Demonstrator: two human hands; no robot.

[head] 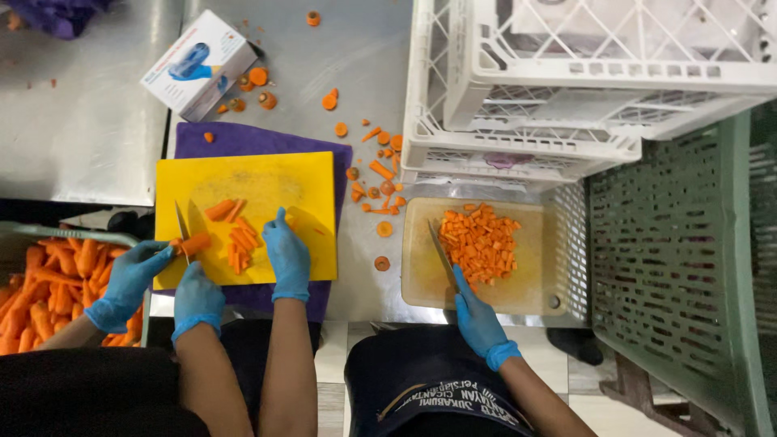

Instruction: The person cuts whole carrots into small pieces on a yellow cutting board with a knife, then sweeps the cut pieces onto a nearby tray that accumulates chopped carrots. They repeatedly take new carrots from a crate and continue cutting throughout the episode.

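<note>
Carrots (57, 283), whole and peeled, fill a tray (81, 235) at the far left, and a co-worker's gloved hand (129, 283) reaches from there to touch a carrot piece (193, 242) at the left edge of our yellow cutting board (267, 174). Just beside it our left hand (198, 298), in a blue glove, is clenched around the handle of a knife (180, 222) whose blade stands over that piece. The board lies on a purple cloth (243, 139). Near its middle sit carrot sticks (239, 243), and our right hand (288, 259) rests flat and released on the board just right of them, grasping nothing. Further right, carrot scraps (376, 174) lie scattered on the steel table. Beyond these, another person's gloved hand (479, 320) holds a second knife (443, 255) on a tan board (421, 275) beside a heap of diced carrot (481, 243). White crates (566, 121) and a green crate (672, 259) stand at the far right.
</note>
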